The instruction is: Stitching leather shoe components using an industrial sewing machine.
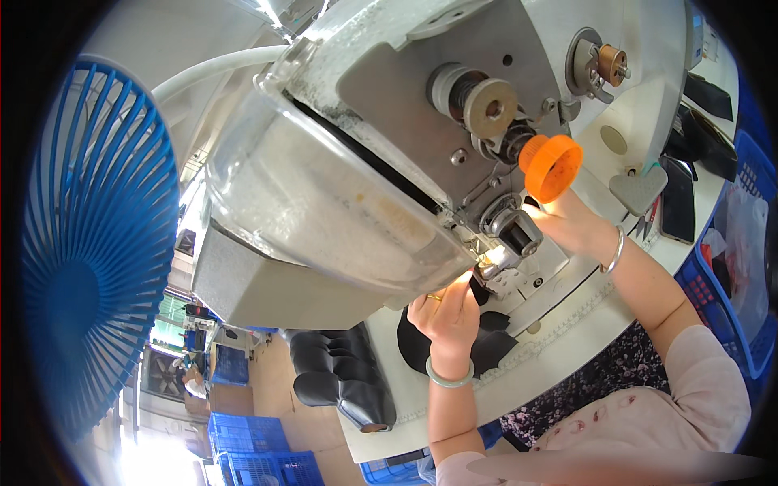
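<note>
My left hand [447, 320] is just below the needle area of a sewing machine [324, 219], with its fingers bent and drawn together. Black leather pieces [496, 344] show on both sides of that wrist, and the fingers close on the leather at their tips. A small lamp [493, 257] lights this spot. My right hand [577, 227] reaches in from the right, behind an orange knob [553, 168] on the machine's face. Its fingertips are largely hidden by the knob and the metal parts, so what they touch does not show.
A blue fan [97, 251] stands close on the left. Stacked black shoe parts [336, 368] lie at the table's left edge. Right of the machine are a phone [677, 201], scissors [646, 223] and a blue basket [758, 324] with plastic bags. Blue crates [251, 437] stand on the floor.
</note>
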`<state>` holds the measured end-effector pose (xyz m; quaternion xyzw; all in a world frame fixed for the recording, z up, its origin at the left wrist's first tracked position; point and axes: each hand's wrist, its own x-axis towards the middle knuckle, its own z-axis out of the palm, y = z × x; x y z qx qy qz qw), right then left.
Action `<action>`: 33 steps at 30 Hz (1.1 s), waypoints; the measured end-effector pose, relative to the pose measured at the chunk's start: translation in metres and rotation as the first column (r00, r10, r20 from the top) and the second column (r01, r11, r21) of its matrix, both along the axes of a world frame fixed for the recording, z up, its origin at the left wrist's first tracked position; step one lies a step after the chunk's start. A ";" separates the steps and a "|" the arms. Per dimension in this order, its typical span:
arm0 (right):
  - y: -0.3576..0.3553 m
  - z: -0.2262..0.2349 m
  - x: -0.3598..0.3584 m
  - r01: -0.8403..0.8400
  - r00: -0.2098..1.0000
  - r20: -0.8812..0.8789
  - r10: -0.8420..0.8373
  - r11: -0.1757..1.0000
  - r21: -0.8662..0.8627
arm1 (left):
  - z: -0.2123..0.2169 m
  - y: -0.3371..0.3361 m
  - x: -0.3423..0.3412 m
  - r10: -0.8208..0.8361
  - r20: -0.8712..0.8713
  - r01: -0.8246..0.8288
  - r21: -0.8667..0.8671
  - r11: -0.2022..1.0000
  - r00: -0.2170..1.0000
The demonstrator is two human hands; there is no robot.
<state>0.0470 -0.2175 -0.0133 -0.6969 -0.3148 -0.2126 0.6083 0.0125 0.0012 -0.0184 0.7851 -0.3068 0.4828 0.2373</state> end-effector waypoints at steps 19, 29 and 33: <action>-0.046 -0.058 -0.132 -0.193 0.944 0.201 0.262 0.932 -0.306 | -0.063 -0.006 -0.101 -0.940 -0.285 -0.327 -0.920 0.215 0.185; -0.005 -0.080 -0.113 -0.355 0.245 -0.668 0.703 0.706 0.613 | -0.066 0.003 -0.125 -0.915 -0.272 -0.227 -0.951 0.209 0.297; 0.000 -0.075 -0.110 -0.396 0.283 -0.710 0.645 0.753 0.526 | -0.067 0.015 -0.128 -0.830 -0.400 -0.183 -0.917 0.356 0.389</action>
